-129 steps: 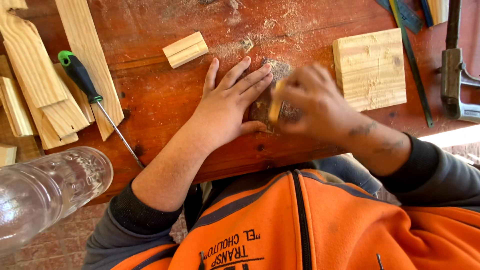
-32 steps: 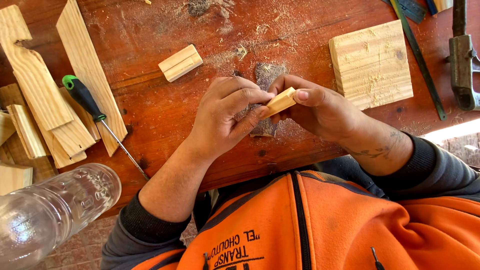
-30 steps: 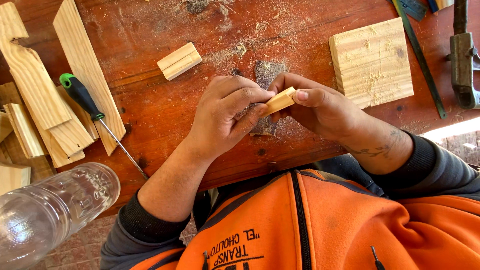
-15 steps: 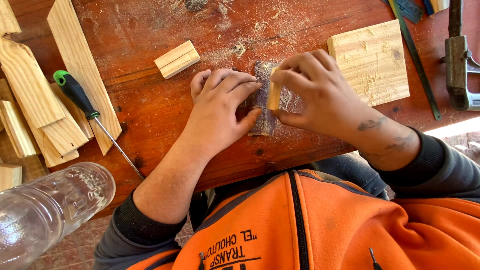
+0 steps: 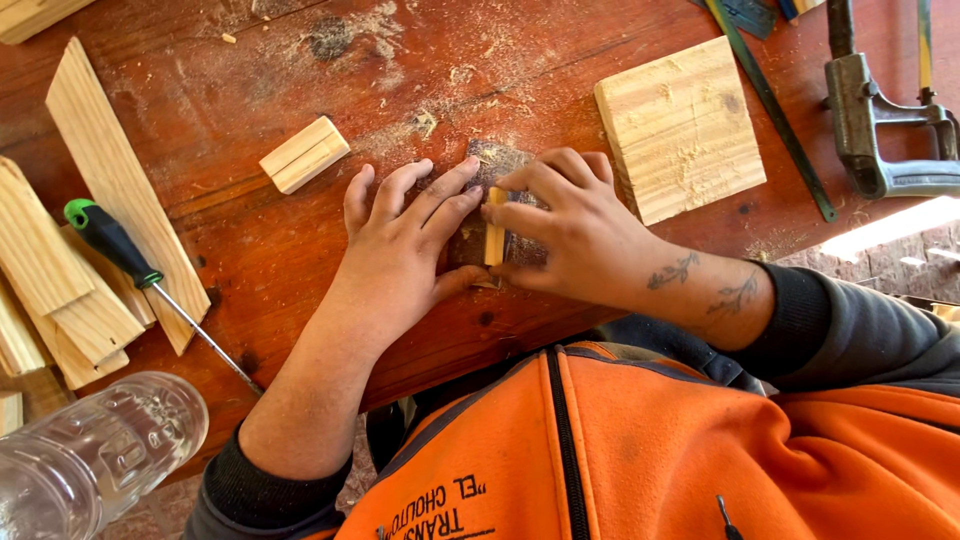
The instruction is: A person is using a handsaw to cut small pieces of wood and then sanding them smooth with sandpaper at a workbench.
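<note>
While the left hand [image 5: 400, 245] lies flat, pinning the sandpaper [image 5: 497, 165] to the counter [image 5: 300, 60], the right hand [image 5: 575, 235] pinches the small wooden strip [image 5: 494, 226] upright on it, long axis pointing away from the body.

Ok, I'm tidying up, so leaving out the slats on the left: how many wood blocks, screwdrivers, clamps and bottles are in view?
Pale wood blocks: 3 (thin stick in the right hand, small grooved block, square slab)
Green-handled screwdriver: 1
Grey metal clamp: 1
Clear bottle: 1
Total: 6
</note>
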